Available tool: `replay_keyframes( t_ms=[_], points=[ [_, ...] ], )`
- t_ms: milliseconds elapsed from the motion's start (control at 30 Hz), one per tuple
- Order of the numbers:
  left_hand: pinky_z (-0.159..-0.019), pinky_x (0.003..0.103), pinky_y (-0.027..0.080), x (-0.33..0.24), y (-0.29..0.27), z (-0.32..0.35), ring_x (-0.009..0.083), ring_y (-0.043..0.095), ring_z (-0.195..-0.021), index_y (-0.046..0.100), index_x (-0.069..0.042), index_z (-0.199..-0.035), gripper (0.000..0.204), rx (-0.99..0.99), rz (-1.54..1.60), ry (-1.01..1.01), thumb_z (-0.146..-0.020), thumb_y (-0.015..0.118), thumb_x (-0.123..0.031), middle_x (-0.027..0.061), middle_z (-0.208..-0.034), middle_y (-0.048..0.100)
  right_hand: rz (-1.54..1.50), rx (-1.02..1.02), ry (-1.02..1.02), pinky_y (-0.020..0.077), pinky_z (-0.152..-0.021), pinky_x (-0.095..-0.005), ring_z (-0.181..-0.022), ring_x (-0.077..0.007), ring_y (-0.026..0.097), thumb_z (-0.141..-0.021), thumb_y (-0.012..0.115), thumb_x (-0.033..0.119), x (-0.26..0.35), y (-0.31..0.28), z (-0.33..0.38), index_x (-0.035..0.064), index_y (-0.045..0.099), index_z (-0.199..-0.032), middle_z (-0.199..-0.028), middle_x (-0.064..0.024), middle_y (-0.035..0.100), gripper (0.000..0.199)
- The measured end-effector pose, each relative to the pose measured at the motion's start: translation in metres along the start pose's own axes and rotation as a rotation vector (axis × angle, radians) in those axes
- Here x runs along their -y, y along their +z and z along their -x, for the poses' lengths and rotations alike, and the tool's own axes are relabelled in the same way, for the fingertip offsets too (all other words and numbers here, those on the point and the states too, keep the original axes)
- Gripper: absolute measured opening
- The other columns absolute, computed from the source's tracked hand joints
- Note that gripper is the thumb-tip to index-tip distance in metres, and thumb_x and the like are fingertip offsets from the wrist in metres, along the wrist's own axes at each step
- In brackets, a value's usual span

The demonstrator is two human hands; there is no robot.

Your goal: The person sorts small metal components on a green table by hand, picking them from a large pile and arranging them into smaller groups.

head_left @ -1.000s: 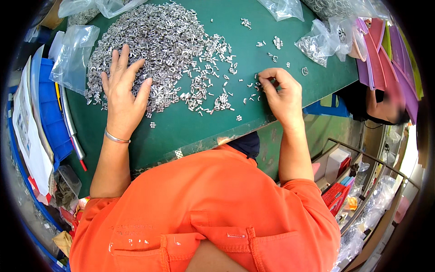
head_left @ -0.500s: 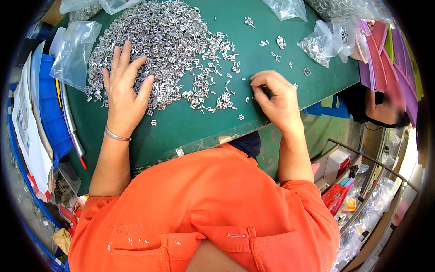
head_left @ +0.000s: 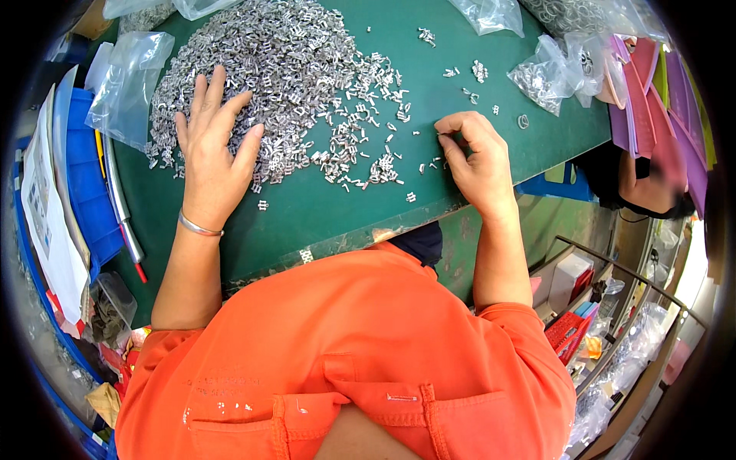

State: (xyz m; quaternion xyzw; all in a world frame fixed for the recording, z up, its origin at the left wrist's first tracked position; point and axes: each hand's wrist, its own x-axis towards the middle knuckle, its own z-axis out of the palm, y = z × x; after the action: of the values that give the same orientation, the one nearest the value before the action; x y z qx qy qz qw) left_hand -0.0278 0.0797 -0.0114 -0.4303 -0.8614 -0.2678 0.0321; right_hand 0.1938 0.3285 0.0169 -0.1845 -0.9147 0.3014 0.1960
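Print (head_left: 222, 382) on shirt (head_left: 345, 307) is illegible; parts (head_left: 268, 57) point every way; left hand (head_left: 212, 161) has fingers spread; right hand (head_left: 481, 157) curls, grip I cannot tell.

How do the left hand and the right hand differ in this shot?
The left hand is spread wide; the right hand is curled toward a pinch. The left hand is at the big pile of metal pieces, the right hand to the right of it, near a few loose ones. The left hand has a silver bracelet at its wrist; the right hand has none. Both are bare, over the green table.
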Motion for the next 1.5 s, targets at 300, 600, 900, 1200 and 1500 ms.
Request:
replay_keyframes(
  t_ms=[300,600,900,1200,1500],
  points=[
    [-0.114,0.066,0.015,-0.001,0.000,-0.001,0.0383,0.029,-0.147,0.066,-0.009,-0.121,0.036,-0.031,0.025,0.017,-0.087,0.069,-0.021,0.0162,-0.155,0.041,-0.029,-0.042,-0.317,0.0506,-0.081,-0.0404,-0.090,-0.0320,0.063,-0.079,0.062,-0.010,0.011,0.015,-0.005,0.0017,0.064,-0.100,-0.095,-0.0124,0.067,0.024],
    [-0.115,0.064,0.015,-0.001,0.001,-0.001,0.0371,0.029,-0.147,0.066,-0.009,-0.122,0.037,-0.029,0.011,0.006,-0.087,0.070,-0.021,0.0158,-0.155,0.041,-0.036,-0.083,-0.167,0.0510,-0.076,-0.0392,-0.084,-0.0284,0.064,-0.080,0.067,-0.006,0.015,0.022,-0.014,0.0049,0.066,-0.095,-0.089,-0.0069,0.069,0.018],
    [-0.115,0.064,0.014,-0.001,0.000,0.000,0.0360,0.025,-0.149,0.064,-0.011,-0.125,0.038,-0.009,0.028,0.007,-0.089,0.068,-0.019,0.0138,-0.157,0.038,-0.066,-0.107,-0.016,0.0526,-0.071,-0.0350,-0.080,-0.0289,0.065,-0.078,0.072,-0.003,0.012,0.024,-0.012,0.0038,0.066,-0.090,-0.087,-0.0095,0.068,0.015],
    [-0.115,0.064,0.015,-0.012,-0.004,-0.001,0.0319,0.037,-0.145,0.070,-0.010,-0.111,0.021,-0.015,0.090,0.017,-0.091,0.066,-0.015,0.0106,-0.145,0.054,-0.087,0.214,-0.189,0.0508,-0.075,-0.0390,-0.087,-0.0325,0.061,-0.080,0.064,-0.006,0.031,0.024,0.008,0.0008,0.067,-0.100,-0.094,-0.0123,0.059,0.021],
    [-0.070,0.032,0.052,-0.069,0.001,-0.007,0.0232,0.066,-0.079,0.072,-0.002,-0.093,0.015,0.094,0.510,0.307,-0.080,0.073,0.004,0.0103,-0.086,0.068,-0.158,-0.004,-0.159,0.0516,-0.073,-0.0415,-0.079,-0.0357,0.061,-0.084,0.064,-0.002,0.017,0.023,0.013,0.0019,0.064,-0.093,-0.092,-0.0116,0.065,0.009]
  ],
)
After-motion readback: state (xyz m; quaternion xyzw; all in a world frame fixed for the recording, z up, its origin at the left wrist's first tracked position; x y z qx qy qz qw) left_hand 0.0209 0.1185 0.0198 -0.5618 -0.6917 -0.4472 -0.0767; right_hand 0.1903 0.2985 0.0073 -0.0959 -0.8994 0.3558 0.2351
